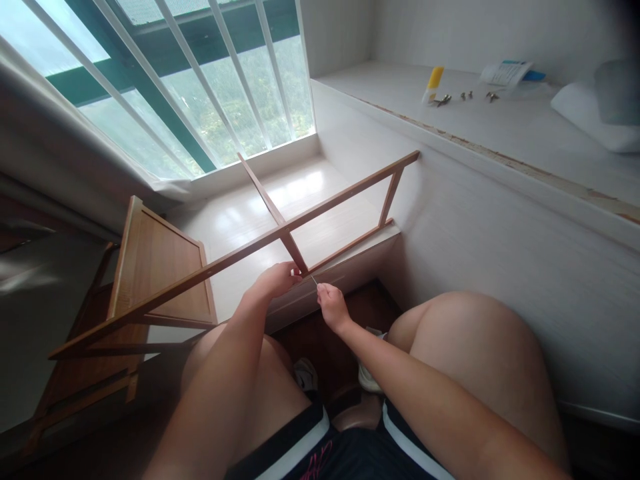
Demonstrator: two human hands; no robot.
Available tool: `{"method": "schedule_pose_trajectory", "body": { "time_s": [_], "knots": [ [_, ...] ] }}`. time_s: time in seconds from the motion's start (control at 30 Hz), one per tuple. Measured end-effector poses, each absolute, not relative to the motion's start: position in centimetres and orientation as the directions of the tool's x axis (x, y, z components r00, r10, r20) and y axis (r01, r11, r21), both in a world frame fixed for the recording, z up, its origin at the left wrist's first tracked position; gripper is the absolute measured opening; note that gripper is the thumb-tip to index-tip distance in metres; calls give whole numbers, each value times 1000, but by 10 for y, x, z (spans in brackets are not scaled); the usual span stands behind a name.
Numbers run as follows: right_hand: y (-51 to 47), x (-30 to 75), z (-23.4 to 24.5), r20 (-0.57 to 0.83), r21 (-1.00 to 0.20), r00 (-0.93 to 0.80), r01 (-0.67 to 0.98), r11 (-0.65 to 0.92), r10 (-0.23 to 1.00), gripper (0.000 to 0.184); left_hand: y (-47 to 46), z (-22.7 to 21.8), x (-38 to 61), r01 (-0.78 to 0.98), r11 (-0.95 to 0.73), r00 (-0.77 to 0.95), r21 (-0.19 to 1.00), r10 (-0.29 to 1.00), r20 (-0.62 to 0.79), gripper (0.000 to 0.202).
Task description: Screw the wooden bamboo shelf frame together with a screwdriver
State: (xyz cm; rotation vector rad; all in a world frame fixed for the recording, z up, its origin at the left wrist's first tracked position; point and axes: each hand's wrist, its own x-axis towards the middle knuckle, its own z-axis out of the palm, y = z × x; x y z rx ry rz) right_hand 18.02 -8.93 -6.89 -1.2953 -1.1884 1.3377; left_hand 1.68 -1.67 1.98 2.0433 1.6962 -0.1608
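A thin brown wooden frame (345,190) of crossed bars stretches across the middle of the view, tilted up toward the right. My left hand (274,280) is closed around the frame's lower bar near the point where two bars cross. My right hand (332,308) is just beside it, fingers pinched on a small thin metal piece (313,279) whose tip points at that joint. Both forearms reach up from my lap, above my bare knees.
A wooden tray-like panel (155,260) with legs leans at the left. A raised white ledge (500,127) at the right carries a yellow-capped bottle (433,83), several small metal fittings (466,96), a paper packet (505,72) and a white cushion (590,113). Barred window ahead.
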Motion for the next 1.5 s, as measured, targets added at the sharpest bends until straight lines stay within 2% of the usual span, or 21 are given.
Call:
{"method": "schedule_pose_trajectory", "body": {
  "time_s": [0.1, 0.23, 0.4, 0.6, 0.8, 0.93, 1.07, 1.23, 1.4, 1.5],
  "knots": [
    [-98, 182, -70, -16, -965, -10, 263, -13, 1000, 39, -16, 21, 15, 963, -88, 181, 253, 910, -373, 28],
    [-105, 182, -68, 11, -925, -80, 377, 41, 997, 38, -13, 20, 2, 971, 13, 80, 240, 923, -376, 25],
    [-107, 181, -65, 37, -924, -135, 374, 86, 990, 39, -14, 22, -20, 959, 168, -50, 230, 895, -443, 26],
    [-110, 176, -60, 46, -924, -230, 360, 129, 972, 40, -26, 33, -42, 938, 255, -136, 234, 894, -428, 20],
    [-117, 182, -21, 43, -891, -418, 394, 224, 907, 42, -41, 39, -48, 929, 232, -123, 289, 928, -352, 16],
    [-118, 198, 5, 20, -888, -467, 399, 231, 884, 48, -48, 35, -48, 920, 173, -59, 353, 948, -312, 24],
    [-113, 222, 31, 74, -878, -446, 394, 271, 892, 52, -55, 35, -47, 892, 81, 48, 444, 962, -270, 34],
    [-112, 257, 88, 148, -864, -322, 419, 281, 935, 50, -63, 50, -46, 866, 74, 55, 495, 969, -241, 36],
    [-122, 310, 136, 258, -865, 21, 451, 221, 966, 46, -62, 55, -47, 817, 37, 58, 576, 988, -145, 33],
    [-125, 357, 143, 253, -803, 29, 564, 193, 967, 46, -59, 53, -45, 761, 25, 51, 648, 994, -98, 35]
  ]
}}
